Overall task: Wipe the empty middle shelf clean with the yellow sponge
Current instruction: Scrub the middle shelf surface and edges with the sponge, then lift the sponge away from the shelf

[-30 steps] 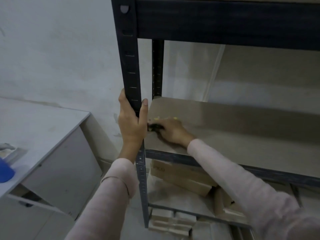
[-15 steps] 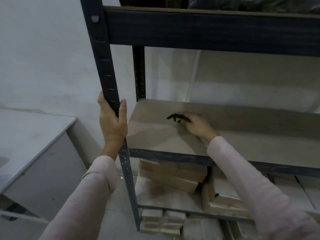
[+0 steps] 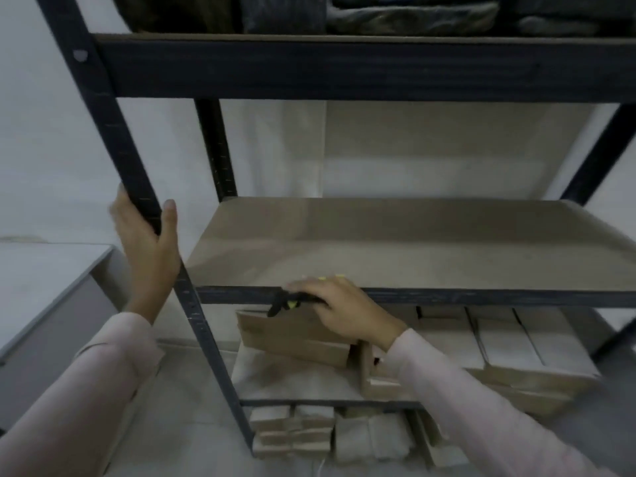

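The middle shelf [image 3: 395, 242] is a bare beige board in a dark metal rack. My right hand [image 3: 339, 306] lies at the shelf's front edge, left of centre, pressed down on the yellow sponge [image 3: 292, 304]. Only the sponge's dark side and slivers of yellow show under the fingers. My left hand [image 3: 148, 242] is wrapped around the rack's front left post [image 3: 113, 132], just above shelf level.
Cardboard boxes [image 3: 296, 333] fill the lower shelf under my right hand, with more stacked on the floor [image 3: 292, 435]. Dark bundles [image 3: 409, 13] sit on the top shelf. A grey cabinet [image 3: 41, 290] stands to the left against the white wall.
My right hand has drawn the sponge from the back-left part of the shelf forward to its front edge. The view has shifted left and up; my left hand stays on the post.
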